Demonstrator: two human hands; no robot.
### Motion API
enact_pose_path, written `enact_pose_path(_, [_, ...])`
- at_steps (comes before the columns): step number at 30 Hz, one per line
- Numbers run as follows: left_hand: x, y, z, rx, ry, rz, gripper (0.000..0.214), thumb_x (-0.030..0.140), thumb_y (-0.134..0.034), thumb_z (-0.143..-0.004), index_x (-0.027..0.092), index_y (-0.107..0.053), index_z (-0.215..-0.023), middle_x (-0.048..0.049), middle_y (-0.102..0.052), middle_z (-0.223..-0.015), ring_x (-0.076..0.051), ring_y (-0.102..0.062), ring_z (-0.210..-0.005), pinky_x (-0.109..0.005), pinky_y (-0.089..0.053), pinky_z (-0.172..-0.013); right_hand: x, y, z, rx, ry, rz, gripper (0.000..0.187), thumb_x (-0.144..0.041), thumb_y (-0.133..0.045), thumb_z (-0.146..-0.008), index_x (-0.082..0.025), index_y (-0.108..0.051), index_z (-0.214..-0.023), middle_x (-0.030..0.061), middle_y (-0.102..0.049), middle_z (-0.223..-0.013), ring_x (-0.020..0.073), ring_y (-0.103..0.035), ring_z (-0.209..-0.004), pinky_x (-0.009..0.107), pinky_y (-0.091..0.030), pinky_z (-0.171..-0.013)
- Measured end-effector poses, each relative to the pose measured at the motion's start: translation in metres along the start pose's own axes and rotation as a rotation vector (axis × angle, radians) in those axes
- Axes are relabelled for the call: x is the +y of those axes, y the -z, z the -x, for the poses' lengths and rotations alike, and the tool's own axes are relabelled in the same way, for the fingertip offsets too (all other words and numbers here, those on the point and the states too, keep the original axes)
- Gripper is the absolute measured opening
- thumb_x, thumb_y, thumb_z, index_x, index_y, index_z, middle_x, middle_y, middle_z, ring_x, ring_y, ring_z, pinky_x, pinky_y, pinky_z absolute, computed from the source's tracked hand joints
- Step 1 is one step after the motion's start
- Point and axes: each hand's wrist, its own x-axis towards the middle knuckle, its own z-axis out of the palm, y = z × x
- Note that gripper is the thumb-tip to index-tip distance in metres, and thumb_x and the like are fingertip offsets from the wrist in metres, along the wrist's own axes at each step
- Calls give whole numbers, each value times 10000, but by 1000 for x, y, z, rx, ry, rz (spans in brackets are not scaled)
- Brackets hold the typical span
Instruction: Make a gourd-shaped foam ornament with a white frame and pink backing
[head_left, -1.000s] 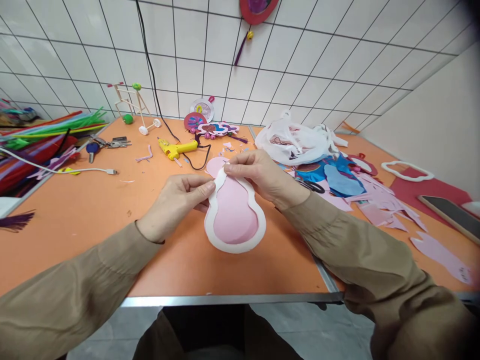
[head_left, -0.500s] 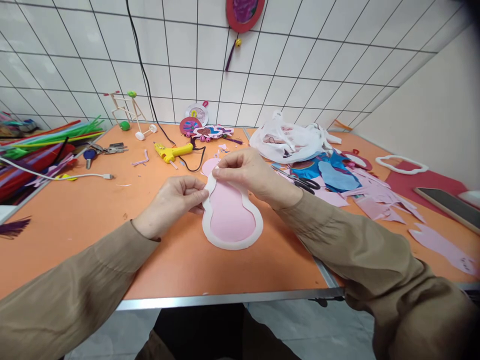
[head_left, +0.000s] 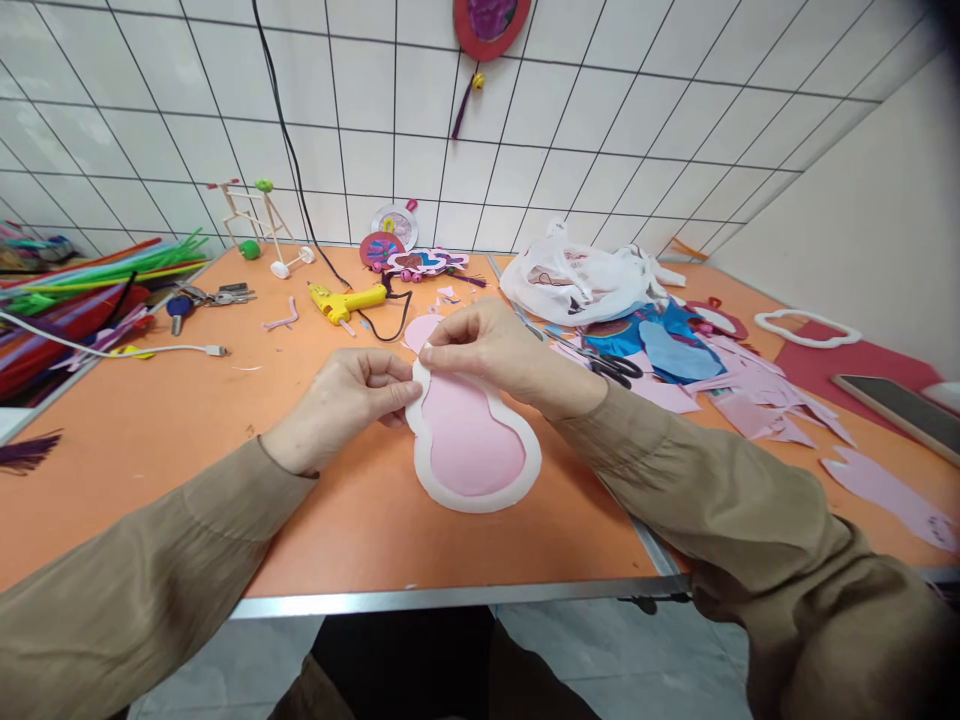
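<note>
Back wall (head_left: 600, 100): white square tiles, dark grout lines | right wall (head_left: 885, 220): plain cream, meeting the tiles at a corner | worktop (head_left: 150, 450): orange surface with a metal front edge, a metal seam running front to back | floor (head_left: 600, 660): pale grey, seen below the worktop edge | light: even, bright, soft shadows

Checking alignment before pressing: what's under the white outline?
A pink foam shape fills the white outline and pokes out past its top. Both hands pinch the upper rim, hiding the join there.
</note>
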Motion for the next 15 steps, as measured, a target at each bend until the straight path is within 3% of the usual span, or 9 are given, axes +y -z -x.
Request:
enact_pose_path(5, [0, 3, 1, -79, 15, -22, 189, 230, -761, -658, 154, -707, -822, -32, -719, -668, -165, -671, -635, -283, -538, -632, 4, 1, -1, -38, 3, -23, 151, -222, -636, -699, -146, -608, -572, -18, -533, -569, 85, -456, -550, 225, -338, -487])
enact_pose_path(15, [1, 1, 1, -60, 19, -56, 128, 221, -744, -680, 155, -634, -674, -1, -653, -557, -112, -591, -513, -234, -481, -539, 6, -1, -1, -65, 28, -44, 189, -214, -626, -705, -146, -563, -540, -36, -477, -547, 73, -415, -537, 227, -306, -484])
